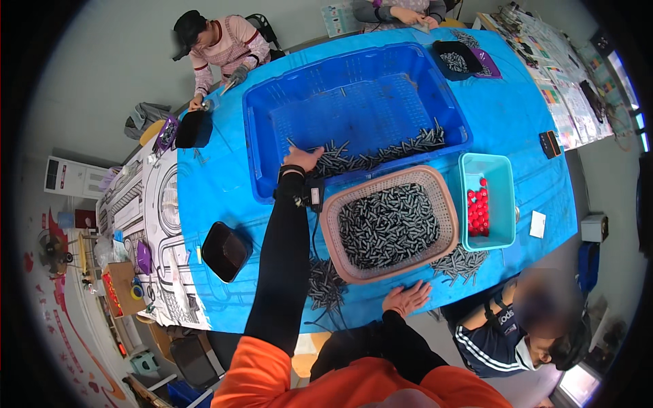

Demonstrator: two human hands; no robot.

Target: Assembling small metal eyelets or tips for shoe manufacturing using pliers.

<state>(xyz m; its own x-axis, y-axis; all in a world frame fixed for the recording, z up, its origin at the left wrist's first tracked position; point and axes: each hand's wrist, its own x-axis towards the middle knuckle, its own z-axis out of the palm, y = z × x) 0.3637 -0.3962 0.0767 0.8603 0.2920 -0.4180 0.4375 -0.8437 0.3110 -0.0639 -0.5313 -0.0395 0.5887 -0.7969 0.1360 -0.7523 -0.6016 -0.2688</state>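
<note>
My left arm in a black sleeve reaches over the near side of the large blue bin (354, 121). At the bin's near left, my left hand (304, 158) is beside a pile of dark metal screws (381, 156). Its thumb is stretched out toward the pile and the other fingers are partly hidden. A small dark piece shows by the fingertips; I cannot tell whether they touch it. My right hand (407, 298) lies flat and open on the blue table cover, holding nothing. Just beyond it stands a pink perforated basket (445, 239) full of similar screws.
Loose screws (326, 282) lie left of the basket, others (460, 264) right. A teal tub (501, 197) with red caps (478, 211) stands right, a black tray (226, 251) left. Co-workers sit at the far left (228, 44), far side (401, 13) and near right (503, 326).
</note>
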